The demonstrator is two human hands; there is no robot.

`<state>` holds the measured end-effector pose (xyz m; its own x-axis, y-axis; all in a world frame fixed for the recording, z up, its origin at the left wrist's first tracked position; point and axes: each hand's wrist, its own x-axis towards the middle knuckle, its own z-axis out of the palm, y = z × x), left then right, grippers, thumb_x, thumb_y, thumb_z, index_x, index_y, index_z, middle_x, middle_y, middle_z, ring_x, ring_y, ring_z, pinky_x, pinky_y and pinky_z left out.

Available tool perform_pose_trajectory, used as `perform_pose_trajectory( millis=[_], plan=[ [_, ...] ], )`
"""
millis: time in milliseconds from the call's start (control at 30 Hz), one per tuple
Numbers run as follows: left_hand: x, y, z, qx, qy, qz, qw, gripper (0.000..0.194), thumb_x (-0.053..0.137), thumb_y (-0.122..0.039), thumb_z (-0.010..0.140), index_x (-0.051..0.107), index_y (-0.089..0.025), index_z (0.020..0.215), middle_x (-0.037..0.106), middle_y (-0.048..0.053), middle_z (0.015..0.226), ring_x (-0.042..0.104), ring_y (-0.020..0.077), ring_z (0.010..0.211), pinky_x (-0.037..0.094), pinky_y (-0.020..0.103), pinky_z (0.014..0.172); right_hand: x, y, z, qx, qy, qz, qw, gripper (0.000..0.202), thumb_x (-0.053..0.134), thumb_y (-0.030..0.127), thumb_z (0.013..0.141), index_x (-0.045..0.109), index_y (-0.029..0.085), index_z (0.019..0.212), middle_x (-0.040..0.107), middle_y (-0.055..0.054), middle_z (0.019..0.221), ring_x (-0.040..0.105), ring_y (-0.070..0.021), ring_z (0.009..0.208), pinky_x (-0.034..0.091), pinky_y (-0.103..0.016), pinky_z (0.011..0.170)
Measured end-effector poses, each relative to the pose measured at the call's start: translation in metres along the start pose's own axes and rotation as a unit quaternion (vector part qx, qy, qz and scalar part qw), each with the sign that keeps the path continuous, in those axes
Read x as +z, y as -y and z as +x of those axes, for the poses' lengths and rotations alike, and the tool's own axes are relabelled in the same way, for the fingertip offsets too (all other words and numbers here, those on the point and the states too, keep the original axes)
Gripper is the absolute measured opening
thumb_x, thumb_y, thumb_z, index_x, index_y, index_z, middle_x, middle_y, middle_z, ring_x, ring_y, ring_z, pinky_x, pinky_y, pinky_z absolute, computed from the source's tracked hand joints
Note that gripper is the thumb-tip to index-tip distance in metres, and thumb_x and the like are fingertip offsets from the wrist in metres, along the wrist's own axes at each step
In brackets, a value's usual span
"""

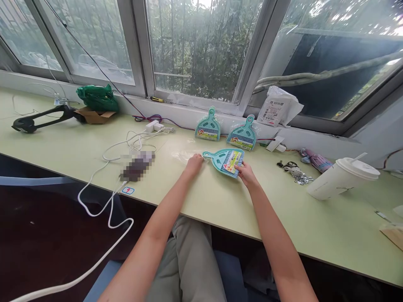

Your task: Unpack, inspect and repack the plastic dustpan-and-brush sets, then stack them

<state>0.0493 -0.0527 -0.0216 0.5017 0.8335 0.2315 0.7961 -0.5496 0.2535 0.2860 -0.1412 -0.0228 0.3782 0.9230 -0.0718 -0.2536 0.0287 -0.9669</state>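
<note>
A teal mini dustpan and brush set (pixel 220 159) with a yellow-green label is held just over the table, its handle pointing left. My right hand (pixel 247 174) grips the wide end by the blue bristles, thumb over the label's edge. Beside the handle's tip, my left hand (pixel 194 163) is closed in a pinch; what lies between its fingers is too small to tell. Clear plastic film (pixel 182 156) lies crumpled next to that hand. Two similar sets, a dustpan set (pixel 208 126) and another dustpan set (pixel 243 134), lean upright against the wall under the window.
White cables (pixel 110 159) and a blurred phone-like object (pixel 138 165) lie left on the table (pixel 204 205). To the right are keys (pixel 296 172), a pouch (pixel 316 160) and a white lidded cup (pixel 341 178). A green bag (pixel 97 98) sits far left; a screwdriver (pixel 157 100) lies on the sill.
</note>
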Motion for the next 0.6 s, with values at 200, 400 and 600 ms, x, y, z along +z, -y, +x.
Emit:
perform_pose_trajectory(
  millis=[200, 400, 600],
  plan=[
    [-0.002, 0.002, 0.003, -0.058, -0.011, 0.013, 0.998, 0.039, 0.036, 0.011, 0.075, 0.064, -0.008, 0.095, 0.061, 0.016, 0.1, 0.053, 0.0241, 0.105, 0.046, 0.032, 0.088, 0.0, -0.002, 0.002, -0.003, -0.063, -0.001, 0.998, 0.034, 0.069, 0.008, 0.063, 0.059, 0.02, 0.093, 0.071, -0.004, 0.087, 0.07, -0.019, 0.075, 0.061, -0.03, 0.062],
    [0.001, 0.0, 0.007, -0.034, -0.093, -0.04, 0.994, 0.047, 0.033, 0.01, 0.077, 0.058, -0.008, 0.113, 0.056, 0.018, 0.119, 0.048, 0.0238, 0.117, 0.043, 0.034, 0.096, 0.014, -0.001, -0.008, -0.001, -0.025, -0.003, 1.0, 0.037, 0.067, 0.009, 0.067, 0.058, 0.02, 0.101, 0.071, -0.005, 0.091, 0.07, -0.0191, 0.077, 0.061, -0.03, 0.065],
    [0.006, -0.006, 0.008, 0.073, -0.162, -0.136, 0.975, 0.055, 0.032, 0.005, 0.077, 0.052, -0.01, 0.126, 0.053, 0.016, 0.128, 0.045, 0.0237, 0.123, 0.04, 0.039, 0.102, 0.028, -0.001, -0.018, 0.0, 0.055, 0.02, 0.998, 0.035, 0.07, 0.012, 0.067, 0.06, 0.019, 0.1, 0.072, -0.004, 0.09, 0.069, -0.0193, 0.078, 0.06, -0.03, 0.065]
  ],
)
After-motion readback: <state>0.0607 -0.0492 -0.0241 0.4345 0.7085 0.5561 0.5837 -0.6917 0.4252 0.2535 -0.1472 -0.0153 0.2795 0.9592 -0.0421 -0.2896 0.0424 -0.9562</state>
